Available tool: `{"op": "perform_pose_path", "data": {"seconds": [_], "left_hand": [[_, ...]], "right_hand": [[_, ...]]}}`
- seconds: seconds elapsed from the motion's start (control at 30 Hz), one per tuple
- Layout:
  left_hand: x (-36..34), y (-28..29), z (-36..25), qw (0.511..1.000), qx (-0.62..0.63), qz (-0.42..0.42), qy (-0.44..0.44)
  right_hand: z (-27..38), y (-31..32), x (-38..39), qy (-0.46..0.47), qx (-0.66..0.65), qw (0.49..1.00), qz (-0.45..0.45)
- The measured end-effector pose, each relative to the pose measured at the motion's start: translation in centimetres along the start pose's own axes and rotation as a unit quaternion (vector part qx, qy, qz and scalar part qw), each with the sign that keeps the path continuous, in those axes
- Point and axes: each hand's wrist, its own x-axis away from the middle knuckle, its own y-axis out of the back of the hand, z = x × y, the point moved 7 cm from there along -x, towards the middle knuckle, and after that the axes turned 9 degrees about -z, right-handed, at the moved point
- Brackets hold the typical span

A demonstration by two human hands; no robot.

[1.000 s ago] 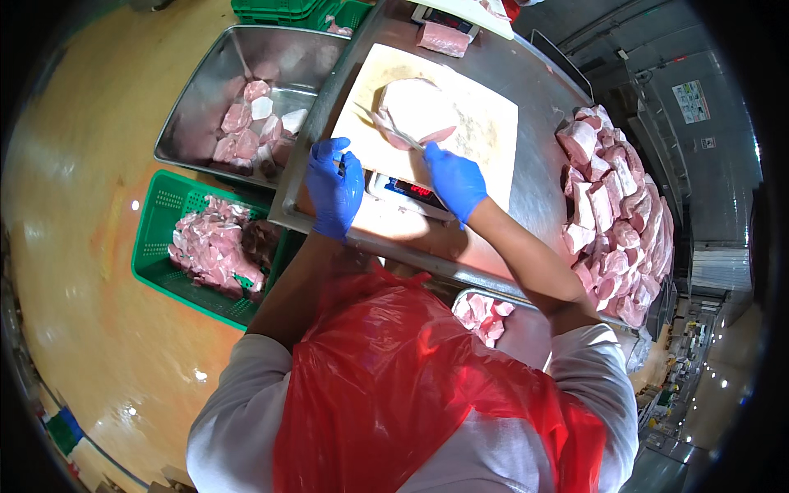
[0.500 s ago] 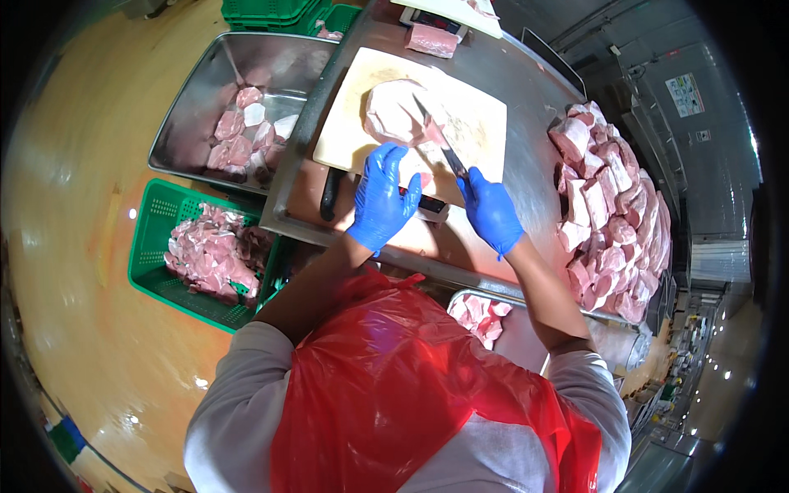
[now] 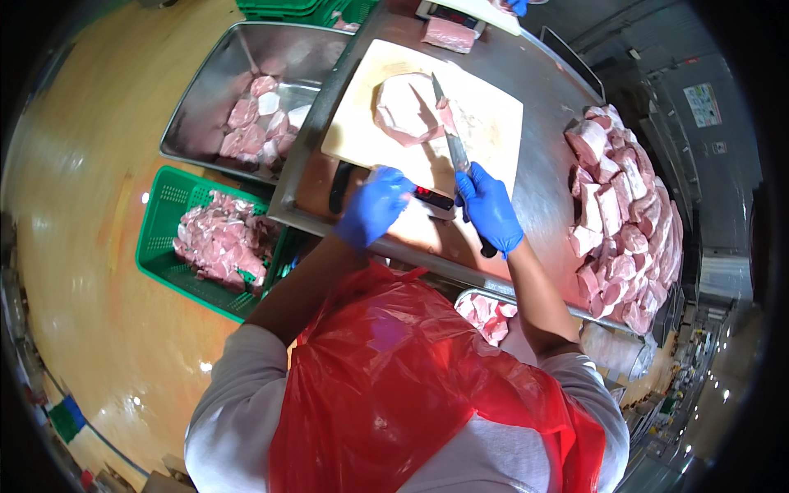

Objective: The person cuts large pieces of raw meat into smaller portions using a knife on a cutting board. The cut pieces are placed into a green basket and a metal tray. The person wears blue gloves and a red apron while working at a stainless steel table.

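Note:
My right hand, in a blue glove, grips a knife with a black handle; its blade points away over the white cutting board. A small pink scrap of meat lies against the blade. Just left of the blade, a pale round slab of meat rests on the board. My left hand, also blue-gloved, is closed at the board's near edge and slightly blurred; whatever its fingers hold is hidden. Between my hands a scale's lit display shows. A second black handle lies by the board's near left corner.
A large heap of meat pieces stands at the right of the steel table. At left are a steel tub of cut pieces and a green crate of trimmings. Across the table are a meat block and another person's gloved hand.
My left hand has closed and drawn slightly toward me. A small piece of meat by its fingers no longer shows on the board. The knife blade has swung more upright, away from the slab's middle.

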Motion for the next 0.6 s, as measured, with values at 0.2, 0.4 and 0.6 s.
{"op": "perform_pose_path", "data": {"seconds": [0.2, 0.4, 0.6], "left_hand": [[14.9, 18.7, 10.0, 0.899, -0.210, -0.217, 0.318], [22.8, 32.2, 7.3, 0.770, -0.439, -0.320, 0.335], [17.4, 28.2, 2.6, 0.812, -0.430, -0.317, 0.235]], "right_hand": [[4.4, -12.9, 2.4, 0.047, -0.325, 0.942, 0.072], [13.0, -29.5, 2.2, 0.369, 0.106, 0.907, 0.176], [15.1, -30.9, 3.2, 0.364, 0.094, 0.894, 0.245]]}}
